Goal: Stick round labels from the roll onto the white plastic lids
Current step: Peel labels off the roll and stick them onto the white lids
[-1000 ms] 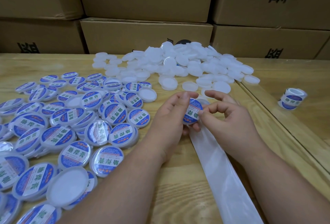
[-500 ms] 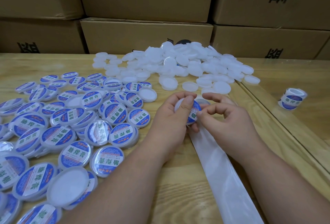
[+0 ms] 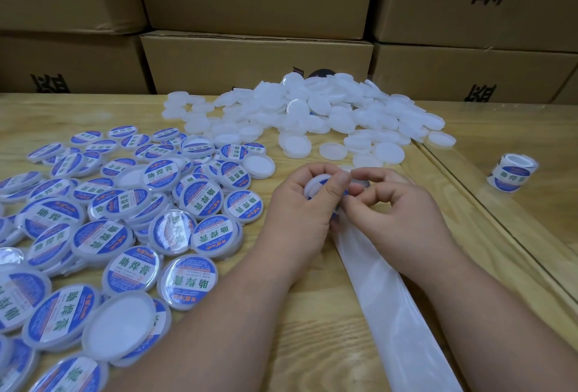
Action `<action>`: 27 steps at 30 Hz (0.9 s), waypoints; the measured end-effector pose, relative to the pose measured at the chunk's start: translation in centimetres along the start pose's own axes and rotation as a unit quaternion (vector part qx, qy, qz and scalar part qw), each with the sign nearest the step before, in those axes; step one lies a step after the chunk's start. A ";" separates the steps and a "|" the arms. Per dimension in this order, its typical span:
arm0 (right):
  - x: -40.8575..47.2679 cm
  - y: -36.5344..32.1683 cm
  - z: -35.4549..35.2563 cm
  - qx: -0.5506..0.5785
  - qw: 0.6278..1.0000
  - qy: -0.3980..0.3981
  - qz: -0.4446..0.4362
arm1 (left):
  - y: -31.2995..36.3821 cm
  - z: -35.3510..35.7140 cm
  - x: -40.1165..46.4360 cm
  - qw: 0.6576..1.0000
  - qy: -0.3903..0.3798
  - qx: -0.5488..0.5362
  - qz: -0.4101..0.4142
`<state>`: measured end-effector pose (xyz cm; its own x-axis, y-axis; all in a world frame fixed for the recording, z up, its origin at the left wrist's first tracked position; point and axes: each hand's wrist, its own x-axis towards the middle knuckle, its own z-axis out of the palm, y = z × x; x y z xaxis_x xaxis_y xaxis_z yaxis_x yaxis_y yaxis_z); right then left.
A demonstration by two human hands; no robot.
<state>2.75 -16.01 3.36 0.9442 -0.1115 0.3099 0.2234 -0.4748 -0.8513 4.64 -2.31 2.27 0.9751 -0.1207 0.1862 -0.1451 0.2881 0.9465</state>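
The light over my work is even and soft, bright enough with no hard shadows; only faint dim patches sit under my forearms on the tabletop point(image 3: 300, 313). Glare washes out the print on several labelled lids point(image 3: 173, 232) at my left, and a sheen runs along the backing strip point(image 3: 391, 313). The wide lens bends the cardboard boxes point(image 3: 256, 57) and stretches whatever lies near the lower corners. My fingers point(image 3: 339, 187) look slightly smeared, and the white lid pile point(image 3: 312, 110) is overexposed, its edges melting together
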 end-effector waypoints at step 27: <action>1.1 1.7 -0.8 0.021 0.990 0.135 0.044 | -1.0 -1.0 1.0 0.994 0.096 0.057 0.001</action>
<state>3.97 -17.64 2.63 0.8626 -0.3829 0.3306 0.1584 -0.4163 -0.8953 5.97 -1.82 1.25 0.9873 0.0672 0.1437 -0.1535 0.1776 0.9721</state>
